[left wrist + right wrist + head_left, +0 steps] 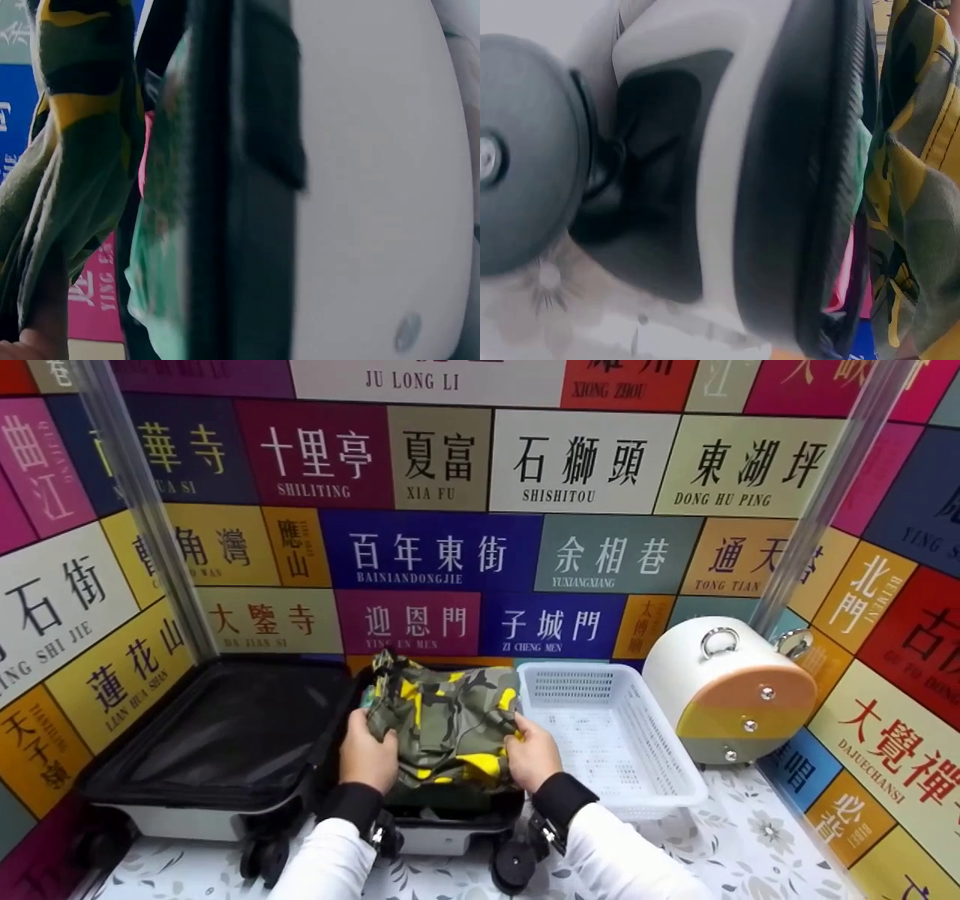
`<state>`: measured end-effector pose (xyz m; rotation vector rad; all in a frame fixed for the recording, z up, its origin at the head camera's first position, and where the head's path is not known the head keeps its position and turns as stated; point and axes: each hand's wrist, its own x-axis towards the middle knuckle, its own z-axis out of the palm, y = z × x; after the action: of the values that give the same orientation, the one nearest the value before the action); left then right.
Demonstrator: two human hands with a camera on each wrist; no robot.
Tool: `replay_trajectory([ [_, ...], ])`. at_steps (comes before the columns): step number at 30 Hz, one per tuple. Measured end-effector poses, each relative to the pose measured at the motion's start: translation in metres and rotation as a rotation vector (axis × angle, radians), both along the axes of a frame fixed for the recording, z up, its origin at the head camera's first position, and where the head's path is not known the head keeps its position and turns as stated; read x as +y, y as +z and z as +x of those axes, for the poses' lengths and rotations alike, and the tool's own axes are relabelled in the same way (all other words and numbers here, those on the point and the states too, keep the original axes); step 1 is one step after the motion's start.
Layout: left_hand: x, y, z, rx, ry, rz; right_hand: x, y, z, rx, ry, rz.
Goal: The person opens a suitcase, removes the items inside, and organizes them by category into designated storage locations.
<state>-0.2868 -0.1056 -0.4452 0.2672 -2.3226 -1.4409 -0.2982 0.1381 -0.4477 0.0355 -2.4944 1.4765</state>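
A folded camouflage garment [442, 720] in green, grey, black and yellow is held up over the packed half of an open suitcase [435, 840]. My left hand [367, 754] grips its left side, thumb on top. On the opposite side, my right hand [534, 754] grips the cloth near a yellow patch. The left wrist view shows the garment [86, 135] hanging beside the suitcase rim, with green cloth [161, 255] inside. More of the camouflage cloth [930, 187] appears at the right edge of the right wrist view, above the zippered rim [847, 150].
The suitcase's other half, with a black lining [247, 727], lies open at left. A white perforated basket [660, 750] stands right of the suitcase, and a white round-sided case [735, 690] with coloured bands sits farther right. Walls printed with place names [435, 547] enclose the floral-patterned surface [765, 825].
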Motion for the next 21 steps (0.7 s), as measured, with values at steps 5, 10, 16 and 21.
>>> replay_trajectory([
  [5, 0.023, 0.008, -0.001, 0.037, -0.048, 0.038, 0.021, 0.008, 0.000, 0.024, -0.021, -0.045],
  [10, 0.051, 0.012, -0.005, 0.090, -0.108, 0.051, 0.049, 0.014, 0.002, 0.054, -0.064, -0.061],
  [16, 0.088, 0.011, -0.011, 0.134, -0.234, 0.081, 0.087, 0.015, 0.004, 0.123, -0.118, -0.035],
  [21, 0.119, 0.005, -0.015, 0.153, -0.309, 0.066, 0.117, 0.011, 0.006, 0.145, -0.179, 0.014],
])
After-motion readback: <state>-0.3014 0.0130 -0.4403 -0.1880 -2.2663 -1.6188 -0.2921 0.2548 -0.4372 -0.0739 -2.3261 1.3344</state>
